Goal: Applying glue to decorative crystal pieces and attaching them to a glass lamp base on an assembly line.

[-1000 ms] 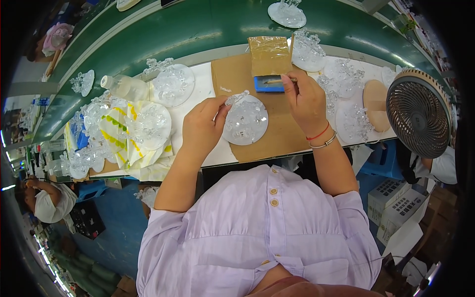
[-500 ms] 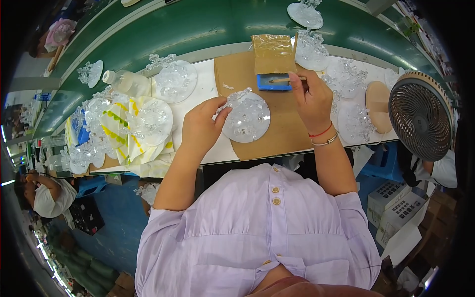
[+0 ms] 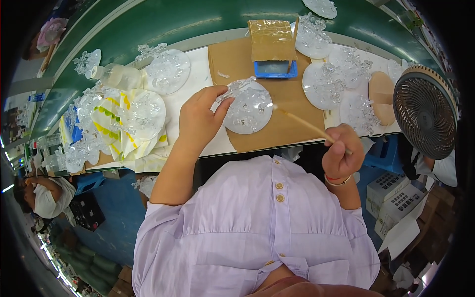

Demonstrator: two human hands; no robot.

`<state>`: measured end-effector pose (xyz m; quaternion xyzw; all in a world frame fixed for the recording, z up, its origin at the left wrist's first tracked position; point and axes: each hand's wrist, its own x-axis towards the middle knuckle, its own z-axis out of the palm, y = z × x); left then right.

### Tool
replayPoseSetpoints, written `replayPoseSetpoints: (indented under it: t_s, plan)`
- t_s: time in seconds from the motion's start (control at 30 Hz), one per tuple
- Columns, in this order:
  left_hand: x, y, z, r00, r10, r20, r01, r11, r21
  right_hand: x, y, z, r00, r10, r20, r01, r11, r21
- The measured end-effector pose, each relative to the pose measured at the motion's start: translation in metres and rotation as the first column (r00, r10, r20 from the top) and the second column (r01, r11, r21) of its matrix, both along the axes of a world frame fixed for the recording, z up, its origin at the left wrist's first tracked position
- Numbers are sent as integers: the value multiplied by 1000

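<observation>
My left hand point(image 3: 204, 113) is closed, thumb and fingers pinching the left edge of a clear plastic ornament on a round white disc point(image 3: 249, 115). The disc lies on the cardboard sheet point(image 3: 292, 126) and partly over the white tabletop. My right hand point(image 3: 342, 151) grips a thin wooden-handled brush point(image 3: 309, 125) near its back end. Its pale tip points left, close to the disc's right edge, seemingly just short of touching. Behind the disc stands a small blue tray point(image 3: 278, 75), partly covered by a brown, tape-wrapped cardboard flap point(image 3: 271, 40).
Several similar clear ornaments on discs point(image 3: 168, 72) crowd both sides. To the left lie a translucent bottle point(image 3: 118, 76) and a patterned cloth point(image 3: 106, 121). A black fan point(image 3: 425, 114) stands at the right end, beside a tan oval piece point(image 3: 381, 94). A person point(image 3: 47, 195) sits far left.
My right hand has drawn the brush out of the blue tray and come down toward me, turning its tip toward the disc. My left hand keeps its pinch on the ornament.
</observation>
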<state>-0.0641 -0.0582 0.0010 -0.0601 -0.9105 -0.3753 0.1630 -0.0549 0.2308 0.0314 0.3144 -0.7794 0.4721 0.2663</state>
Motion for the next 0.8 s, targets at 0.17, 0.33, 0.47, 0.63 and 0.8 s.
replayPoseSetpoints:
  t_s: [0.17, 0.33, 0.47, 0.63, 0.8]
  plan:
    - [5, -3, 4, 1000, -2, -20, 2, 1000, -1, 9, -8, -16, 988, 111, 106, -119, 990, 75]
    - [12, -6, 8, 1000, 25, 14, -25, 1000, 11, 8, -13, -30, 983, 154, 101, -167, 976, 141]
    - [14, -5, 9, 999, 30, 12, -31, 999, 10, 4, -20, -40, 979, 185, 84, -196, 967, 160]
    - [15, -6, 8, 999, 30, 10, -30, 1000, 6, 2, -28, -41, 978, 202, 45, -207, 957, 201]
    - [15, -8, 9, 1000, 28, -5, -29, 999, -20, -2, -41, -41, 978, 207, -7, -199, 948, 247]
